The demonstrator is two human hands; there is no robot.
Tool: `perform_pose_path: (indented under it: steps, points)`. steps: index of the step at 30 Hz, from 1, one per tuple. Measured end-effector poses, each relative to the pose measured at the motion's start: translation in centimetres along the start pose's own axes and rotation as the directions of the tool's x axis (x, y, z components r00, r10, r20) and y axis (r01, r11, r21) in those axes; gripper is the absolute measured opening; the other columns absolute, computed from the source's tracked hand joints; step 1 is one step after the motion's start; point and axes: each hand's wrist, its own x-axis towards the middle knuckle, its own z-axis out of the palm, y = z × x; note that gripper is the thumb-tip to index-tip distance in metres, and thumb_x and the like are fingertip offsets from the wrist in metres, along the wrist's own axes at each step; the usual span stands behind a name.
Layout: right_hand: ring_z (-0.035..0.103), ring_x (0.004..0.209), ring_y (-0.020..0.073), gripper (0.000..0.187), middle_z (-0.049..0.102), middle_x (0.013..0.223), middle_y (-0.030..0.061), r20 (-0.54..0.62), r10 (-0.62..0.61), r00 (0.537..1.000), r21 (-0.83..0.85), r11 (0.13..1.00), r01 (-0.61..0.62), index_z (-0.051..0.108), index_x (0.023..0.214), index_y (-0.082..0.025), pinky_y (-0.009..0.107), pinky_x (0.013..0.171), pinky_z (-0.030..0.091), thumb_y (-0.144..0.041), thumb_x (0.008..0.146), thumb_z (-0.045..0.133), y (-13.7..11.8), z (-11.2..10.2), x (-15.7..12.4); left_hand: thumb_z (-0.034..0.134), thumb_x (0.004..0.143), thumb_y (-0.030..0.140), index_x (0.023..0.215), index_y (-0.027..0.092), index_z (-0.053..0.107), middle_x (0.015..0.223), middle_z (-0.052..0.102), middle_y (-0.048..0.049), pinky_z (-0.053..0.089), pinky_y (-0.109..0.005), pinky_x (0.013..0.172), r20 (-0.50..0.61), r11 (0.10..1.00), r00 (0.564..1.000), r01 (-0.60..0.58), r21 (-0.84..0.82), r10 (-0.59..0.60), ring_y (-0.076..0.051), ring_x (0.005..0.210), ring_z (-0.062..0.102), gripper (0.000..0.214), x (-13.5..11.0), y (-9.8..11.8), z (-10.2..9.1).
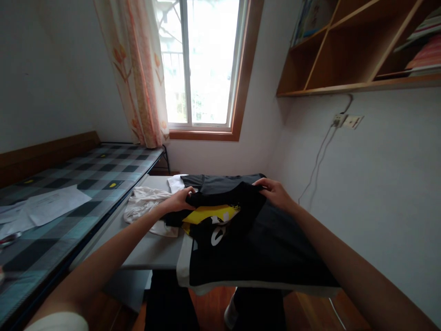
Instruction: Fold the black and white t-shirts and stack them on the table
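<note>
A black T-shirt with a yellow and white print lies on a small grey table in front of me, on top of other dark and white clothing. My left hand is closed on the shirt's far left edge. My right hand grips its far right edge, fingers curled over the fabric. Both arms reach forward over the table.
A crumpled white garment lies on the table's left part. A bed with a checked blue cover and papers runs along the left. A window and curtain are ahead; a wooden shelf and wall socket with cable are right.
</note>
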Motion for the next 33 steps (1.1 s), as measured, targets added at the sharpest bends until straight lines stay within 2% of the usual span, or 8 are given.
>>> perform_pose_path:
  steps: [5,12,19,23,25,27,31,33]
  points:
    - [0.061,0.086,0.0209,0.007,0.070,0.090,0.0054,-0.148,-0.047,0.988,-0.010,0.999,0.046,0.057,0.064,-0.022,0.035,0.077,0.047,-0.026,0.068,0.059,1.0,-0.6,-1.0,0.064,0.066,0.016,0.082,0.020,0.055,0.078,0.057,0.0008,0.039,-0.026,0.067,-0.201,0.980,0.966,-0.135,0.149,0.164,-0.016,0.072,0.051,0.018,-0.5,0.6,-0.8]
    - [0.062,0.089,0.0215,0.008,0.069,0.093,0.0061,-0.225,-0.073,0.972,-0.008,0.997,0.074,0.051,0.064,-0.022,0.036,0.080,0.047,-0.023,0.069,0.057,1.9,-0.7,-2.3,0.044,0.056,0.001,0.064,0.020,0.044,0.082,0.053,-0.0024,0.038,-0.027,0.073,-0.217,0.924,0.914,-0.288,0.253,0.344,-0.017,0.082,0.049,0.021,-1.8,0.5,-1.1]
    - [0.057,0.071,0.0176,0.010,0.063,0.073,0.0001,-0.201,0.009,0.980,-0.074,0.997,-0.025,0.046,0.071,-0.023,0.030,0.066,0.046,-0.028,0.070,0.055,3.2,-0.2,-2.3,0.046,0.063,0.007,0.075,0.020,0.047,0.072,0.054,0.0020,0.040,-0.026,0.068,-0.135,0.995,0.986,-0.101,0.013,0.102,-0.015,0.071,0.051,0.018,-1.9,0.4,-0.6]
    - [0.049,0.059,0.0149,0.015,0.057,0.067,-0.0026,-0.169,0.057,0.984,-0.107,0.991,-0.076,0.051,0.085,-0.023,0.027,0.056,0.041,-0.029,0.071,0.054,4.3,0.4,-1.9,0.059,0.078,0.030,0.103,0.021,0.057,0.078,0.063,0.0017,0.040,-0.022,0.058,0.240,0.964,0.970,0.093,-0.248,-0.032,-0.014,0.066,0.056,0.027,-2.7,2.0,-1.2]
    - [0.054,0.067,0.0172,0.015,0.058,0.075,0.0002,-0.202,0.004,0.979,-0.165,0.986,-0.038,0.054,0.085,-0.023,0.030,0.062,0.044,-0.026,0.070,0.052,3.8,0.7,-1.1,0.065,0.078,0.042,0.108,0.022,0.061,0.074,0.065,0.0006,0.041,-0.021,0.056,0.517,0.942,0.856,0.176,-0.284,-0.004,-0.014,0.063,0.059,0.036,-2.7,2.8,-1.6]
    - [0.055,0.078,0.0201,0.013,0.058,0.085,0.0039,-0.289,-0.105,0.951,-0.304,0.953,0.013,0.058,0.081,-0.023,0.034,0.072,0.045,-0.023,0.069,0.053,2.4,1.1,0.0,0.063,0.080,0.050,0.106,0.020,0.065,0.070,0.067,-0.0021,0.044,-0.023,0.058,0.623,0.929,0.781,0.201,-0.312,0.040,-0.015,0.061,0.062,0.040,-1.9,3.3,-1.6]
    - [0.053,0.078,0.0202,0.014,0.054,0.083,0.0042,-0.355,-0.276,0.893,-0.457,0.884,0.092,0.061,0.079,-0.023,0.035,0.078,0.043,-0.018,0.070,0.052,-1.4,2.8,3.3,0.063,0.081,0.048,0.119,0.019,0.059,0.088,0.070,-0.0069,0.048,-0.028,0.067,0.248,0.956,0.965,-0.008,-0.294,0.084,-0.017,0.069,0.066,0.048,2.5,3.8,-0.6]
    - [0.053,0.073,0.0182,0.013,0.055,0.077,0.0017,-0.332,-0.289,0.898,-0.338,0.925,0.173,0.058,0.081,-0.024,0.033,0.075,0.044,-0.019,0.072,0.050,-3.1,4.4,4.9,0.074,0.070,0.039,0.134,0.023,0.049,0.116,0.064,-0.0103,0.048,-0.031,0.080,0.023,0.949,0.983,-0.168,-0.265,0.180,-0.021,0.093,0.065,0.071,5.1,4.4,0.3]
